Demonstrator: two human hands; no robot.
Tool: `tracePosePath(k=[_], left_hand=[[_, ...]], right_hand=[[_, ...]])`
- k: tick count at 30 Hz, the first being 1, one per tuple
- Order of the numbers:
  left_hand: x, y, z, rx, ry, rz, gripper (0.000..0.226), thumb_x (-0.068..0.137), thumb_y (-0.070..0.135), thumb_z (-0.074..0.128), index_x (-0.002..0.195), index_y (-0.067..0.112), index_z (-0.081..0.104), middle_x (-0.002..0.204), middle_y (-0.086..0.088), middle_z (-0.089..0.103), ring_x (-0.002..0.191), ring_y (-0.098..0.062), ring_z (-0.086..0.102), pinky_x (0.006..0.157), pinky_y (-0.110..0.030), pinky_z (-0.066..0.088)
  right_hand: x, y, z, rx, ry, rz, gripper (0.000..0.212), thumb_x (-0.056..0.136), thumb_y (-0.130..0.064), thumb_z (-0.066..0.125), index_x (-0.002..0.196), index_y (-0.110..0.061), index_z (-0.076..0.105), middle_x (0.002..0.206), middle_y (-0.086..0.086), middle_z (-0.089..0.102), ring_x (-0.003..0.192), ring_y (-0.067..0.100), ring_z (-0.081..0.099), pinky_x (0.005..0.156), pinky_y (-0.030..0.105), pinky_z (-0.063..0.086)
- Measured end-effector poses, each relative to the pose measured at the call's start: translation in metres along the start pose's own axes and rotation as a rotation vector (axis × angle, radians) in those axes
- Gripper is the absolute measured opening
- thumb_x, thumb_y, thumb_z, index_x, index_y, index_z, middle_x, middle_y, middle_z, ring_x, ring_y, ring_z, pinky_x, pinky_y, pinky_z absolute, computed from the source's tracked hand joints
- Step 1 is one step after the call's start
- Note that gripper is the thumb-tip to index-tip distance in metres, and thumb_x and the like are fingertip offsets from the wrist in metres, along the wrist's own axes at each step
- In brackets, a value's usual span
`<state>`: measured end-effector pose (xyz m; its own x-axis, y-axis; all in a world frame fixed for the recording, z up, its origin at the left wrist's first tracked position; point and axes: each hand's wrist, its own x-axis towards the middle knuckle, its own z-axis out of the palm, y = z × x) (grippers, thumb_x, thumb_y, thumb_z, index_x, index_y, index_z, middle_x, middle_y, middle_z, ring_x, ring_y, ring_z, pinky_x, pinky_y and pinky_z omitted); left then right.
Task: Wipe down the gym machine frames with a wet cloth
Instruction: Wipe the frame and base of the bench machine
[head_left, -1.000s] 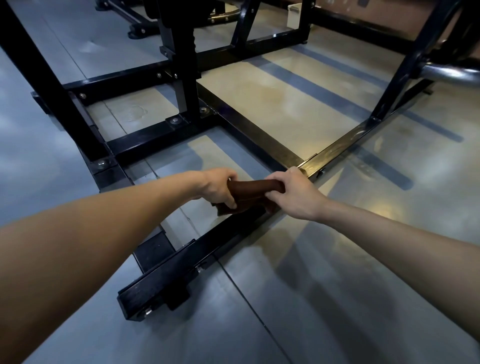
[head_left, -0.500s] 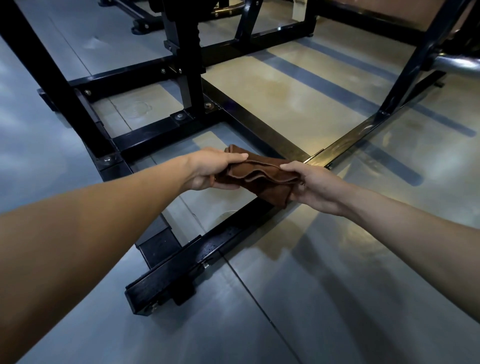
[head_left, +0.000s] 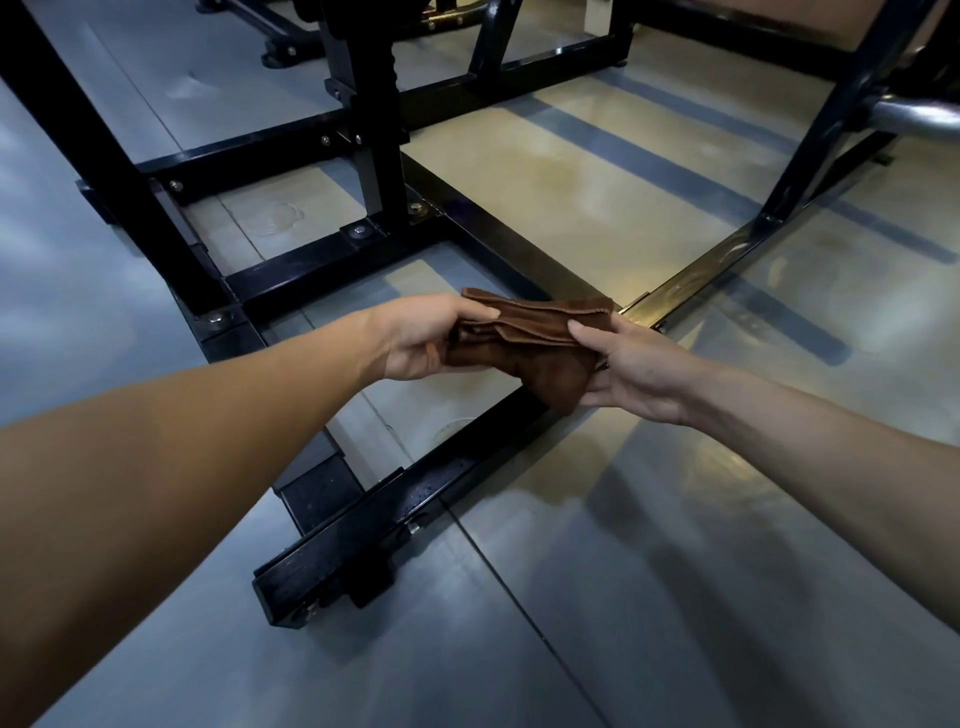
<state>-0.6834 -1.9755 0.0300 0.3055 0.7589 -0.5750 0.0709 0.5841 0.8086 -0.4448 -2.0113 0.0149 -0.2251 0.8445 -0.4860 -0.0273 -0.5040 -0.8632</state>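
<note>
Both hands, left (head_left: 415, 340) and right (head_left: 631, 364), pinch the folded cloth (head_left: 524, 343) just above the floor rail (head_left: 415, 499), which runs diagonally beneath them.

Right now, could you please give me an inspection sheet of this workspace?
Surface: grey floor, glossy, with dark stripes.
Job's things: brown cloth, folded, held above the black base rail; small droplets show on the rail.
Clutter: nothing seen.
Grips: left hand holds the cloth's left end; right hand pinches its right end, thumb on top.
Cables: nothing seen.
Surroundings: black machine frame with bolted joints; chrome bar at far right.
</note>
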Motion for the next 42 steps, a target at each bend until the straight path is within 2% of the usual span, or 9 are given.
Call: tracePosePath(k=[3,5,10,16,21,27,32,36,42], left_hand=[[-0.003,0.003,-0.002,-0.107,-0.031,0.004,0.017,0.104,0.008,0.053,0.118,0.008,0.063,0.092,-0.015,0.077,0.077,-0.022,0.077,0.061,-0.025,0.062],[-0.006,0.003,-0.005,-0.147,-0.049,0.014,0.017,0.104,0.003,0.051,0.116,0.01,0.061,0.092,-0.018,0.076,0.078,-0.027,0.077,0.059,-0.025,0.062],[-0.012,0.007,-0.01,-0.299,-0.108,0.101,0.039,0.099,-0.009,0.041,0.122,0.018,0.058,0.115,-0.019,0.07,0.096,-0.037,0.074,0.076,-0.043,0.065],[-0.009,0.007,-0.016,-0.215,-0.156,-0.027,0.024,0.102,0.037,0.041,0.095,0.02,0.057,0.097,-0.011,0.065,0.101,-0.031,0.066,0.098,-0.053,0.052],[-0.013,0.0,-0.009,0.057,-0.169,-0.104,0.035,0.097,0.025,0.059,0.121,0.002,0.067,0.108,-0.015,0.073,0.093,-0.023,0.072,0.078,-0.033,0.062],[-0.025,0.001,0.007,0.231,-0.405,-0.152,0.042,0.094,0.026,0.057,0.128,0.002,0.059,0.123,-0.017,0.07,0.112,-0.026,0.065,0.105,-0.041,0.047],[-0.01,-0.005,0.026,0.226,-0.23,-0.102,0.043,0.092,0.021,0.068,0.129,0.001,0.059,0.096,-0.009,0.07,0.082,-0.021,0.068,0.081,-0.033,0.055],[0.004,-0.016,0.034,0.304,-0.036,-0.008,0.036,0.092,0.018,0.071,0.123,0.001,0.064,0.094,-0.009,0.073,0.083,-0.021,0.071,0.075,-0.032,0.056],[0.008,-0.03,0.044,0.368,0.049,0.089,0.052,0.088,0.01,0.079,0.132,0.007,0.052,0.112,-0.01,0.072,0.102,-0.024,0.073,0.093,-0.043,0.06]], right_hand=[[-0.001,-0.001,0.0,0.036,0.037,-0.036,0.026,0.105,-0.019,0.061,0.128,-0.028,0.056,0.097,0.005,0.072,0.057,0.012,0.065,0.045,0.018,0.049],[-0.001,-0.002,-0.001,0.104,0.026,-0.037,0.031,0.104,-0.009,0.059,0.129,-0.026,0.058,0.094,0.009,0.065,0.05,0.009,0.052,0.038,0.013,0.039],[-0.007,-0.009,0.001,0.3,-0.044,0.006,0.027,0.097,0.0,0.048,0.105,-0.018,0.066,0.074,0.006,0.06,0.058,0.012,0.052,0.057,0.016,0.042],[-0.005,-0.014,-0.001,0.227,0.042,0.072,0.028,0.092,-0.05,0.067,0.088,-0.023,0.064,0.083,0.003,0.061,0.075,0.018,0.056,0.063,0.024,0.043],[-0.005,-0.01,0.005,0.098,0.083,-0.031,0.005,0.099,-0.023,0.067,0.097,-0.022,0.07,0.088,0.0,0.068,0.087,0.015,0.059,0.071,0.023,0.044],[-0.003,-0.014,0.008,0.093,0.132,-0.21,0.027,0.099,-0.005,0.064,0.123,-0.016,0.065,0.115,0.01,0.063,0.102,0.022,0.061,0.082,0.026,0.05],[0.005,-0.013,0.016,0.124,0.356,-0.275,0.039,0.094,-0.026,0.077,0.126,-0.018,0.057,0.116,0.011,0.066,0.1,0.022,0.066,0.074,0.026,0.054],[0.006,-0.002,0.029,0.152,0.325,-0.074,0.037,0.096,-0.046,0.071,0.114,-0.015,0.063,0.113,0.003,0.065,0.096,0.017,0.064,0.084,0.026,0.058],[0.007,0.007,0.042,0.138,0.294,-0.013,0.047,0.098,-0.035,0.071,0.133,-0.006,0.062,0.115,0.004,0.069,0.101,0.015,0.068,0.079,0.023,0.057]])
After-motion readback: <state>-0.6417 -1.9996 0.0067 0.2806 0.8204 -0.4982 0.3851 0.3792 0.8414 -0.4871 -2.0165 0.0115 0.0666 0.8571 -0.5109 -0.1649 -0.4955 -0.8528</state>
